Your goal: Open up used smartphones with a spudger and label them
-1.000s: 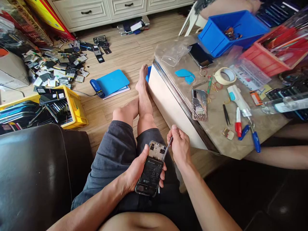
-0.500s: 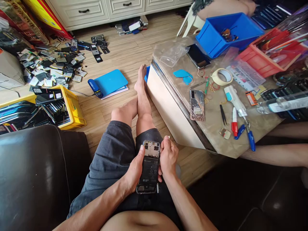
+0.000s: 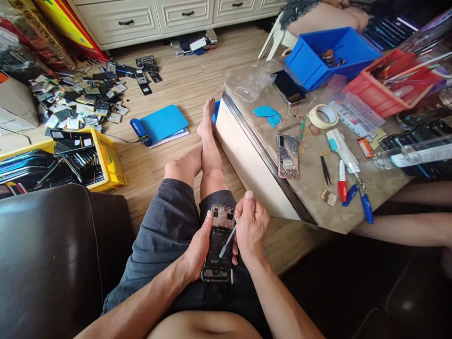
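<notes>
An opened phone (image 3: pixel 219 235) with its back cover off lies over my lap, battery and board exposed. My left hand (image 3: pixel 196 249) grips it along the left edge, thumb on the frame. My right hand (image 3: pixel 251 226) holds a thin metal pry tool (image 3: pixel 227 241) whose flat tip rests on the phone's battery area. A phone back cover (image 3: pixel 287 157) lies on the table near its left edge.
The low table (image 3: pixel 268 150) at right carries tweezers (image 3: pixel 325 169), a red marker (image 3: pixel 342 184), blue-handled tools (image 3: pixel 366 207), a tape roll (image 3: pixel 322 116), a blue bin (image 3: pixel 328 54) and a red bin (image 3: pixel 391 82). Another person's forearm (image 3: pixel 406 228) lies at right. A yellow crate (image 3: pixel 106 157) of phones stands at left.
My right hand shifted from the phone's upper right corner and turned the pry tool so its tip now points down onto the battery. My left hand kept its hold.
</notes>
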`<state>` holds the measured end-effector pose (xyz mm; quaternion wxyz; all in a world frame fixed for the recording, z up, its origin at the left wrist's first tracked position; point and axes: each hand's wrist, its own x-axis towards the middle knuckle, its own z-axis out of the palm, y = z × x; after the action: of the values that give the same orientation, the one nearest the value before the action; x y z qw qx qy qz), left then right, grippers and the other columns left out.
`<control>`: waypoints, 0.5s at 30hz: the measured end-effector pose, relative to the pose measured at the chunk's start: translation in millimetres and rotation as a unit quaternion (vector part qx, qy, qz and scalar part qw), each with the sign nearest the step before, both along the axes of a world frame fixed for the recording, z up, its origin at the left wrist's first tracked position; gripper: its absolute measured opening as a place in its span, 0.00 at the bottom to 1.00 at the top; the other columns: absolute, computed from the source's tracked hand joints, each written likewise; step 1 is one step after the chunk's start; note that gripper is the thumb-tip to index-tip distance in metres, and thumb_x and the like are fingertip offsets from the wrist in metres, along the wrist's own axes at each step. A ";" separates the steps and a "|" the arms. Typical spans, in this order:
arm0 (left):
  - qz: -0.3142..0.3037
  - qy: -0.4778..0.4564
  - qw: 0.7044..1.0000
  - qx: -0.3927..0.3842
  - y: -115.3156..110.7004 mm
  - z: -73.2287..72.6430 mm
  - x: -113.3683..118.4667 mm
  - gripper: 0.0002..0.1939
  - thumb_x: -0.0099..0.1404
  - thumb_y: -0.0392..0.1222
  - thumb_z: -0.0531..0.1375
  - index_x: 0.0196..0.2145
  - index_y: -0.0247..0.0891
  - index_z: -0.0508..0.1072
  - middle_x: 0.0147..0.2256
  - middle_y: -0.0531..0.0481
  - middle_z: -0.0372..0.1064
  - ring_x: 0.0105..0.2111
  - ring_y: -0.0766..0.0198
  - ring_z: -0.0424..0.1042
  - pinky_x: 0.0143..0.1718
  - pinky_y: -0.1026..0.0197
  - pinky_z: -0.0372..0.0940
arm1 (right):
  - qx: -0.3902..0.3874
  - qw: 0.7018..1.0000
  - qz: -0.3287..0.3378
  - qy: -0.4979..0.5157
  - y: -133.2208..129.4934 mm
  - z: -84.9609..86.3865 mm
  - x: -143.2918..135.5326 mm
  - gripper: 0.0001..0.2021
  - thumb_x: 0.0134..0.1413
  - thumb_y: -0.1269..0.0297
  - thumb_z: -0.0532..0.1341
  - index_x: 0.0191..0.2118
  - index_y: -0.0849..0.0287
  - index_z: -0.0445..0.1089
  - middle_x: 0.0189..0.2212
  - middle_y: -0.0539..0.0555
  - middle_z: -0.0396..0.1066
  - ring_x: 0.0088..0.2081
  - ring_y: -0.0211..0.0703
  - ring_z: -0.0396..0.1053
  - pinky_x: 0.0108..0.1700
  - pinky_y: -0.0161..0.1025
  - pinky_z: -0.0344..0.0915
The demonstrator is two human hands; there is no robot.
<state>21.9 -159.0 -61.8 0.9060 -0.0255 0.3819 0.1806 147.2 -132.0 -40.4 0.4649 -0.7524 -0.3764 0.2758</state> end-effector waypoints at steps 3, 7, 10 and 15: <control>-0.001 -0.044 0.999 -0.002 6.0 0.5 -6.9 0.47 0.67 0.76 0.40 0.41 0.28 0.78 0.29 0.36 0.77 0.27 0.53 0.78 0.30 0.57 0.71 | 0.057 0.982 -0.093 0.155 12.1 -7.6 9.3 0.26 0.68 0.44 0.54 0.22 0.54 0.59 0.15 0.43 0.57 0.17 0.35 0.55 0.22 0.36 0.53; -0.017 -0.097 0.995 0.011 9.0 -0.2 -11.0 0.50 0.66 0.77 0.36 0.39 0.26 0.77 0.29 0.36 0.76 0.27 0.54 0.78 0.32 0.58 0.70 | 0.124 0.960 -0.148 0.203 27.2 -14.8 31.6 0.25 0.66 0.40 0.54 0.25 0.53 0.57 0.17 0.41 0.55 0.17 0.34 0.53 0.19 0.33 0.53; -0.041 -0.093 0.995 0.021 7.7 -0.4 -9.3 0.50 0.66 0.77 0.37 0.40 0.25 0.77 0.30 0.36 0.76 0.27 0.54 0.78 0.32 0.58 0.70 | 0.157 0.965 -0.120 0.174 33.4 -13.9 37.8 0.25 0.65 0.40 0.56 0.25 0.54 0.59 0.18 0.43 0.57 0.19 0.35 0.57 0.21 0.33 0.55; -0.047 -0.092 0.994 0.021 7.7 1.8 -8.1 0.50 0.66 0.76 0.36 0.39 0.26 0.77 0.29 0.37 0.75 0.27 0.55 0.78 0.31 0.59 0.70 | 0.157 0.980 -0.009 0.122 33.7 -12.5 31.7 0.26 0.68 0.41 0.52 0.23 0.54 0.58 0.18 0.44 0.56 0.19 0.36 0.57 0.22 0.35 0.56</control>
<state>13.8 -151.3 -60.0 0.9451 -0.0045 0.2941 0.1426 178.9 -98.2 -52.9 0.6225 -0.6341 -0.3487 0.2981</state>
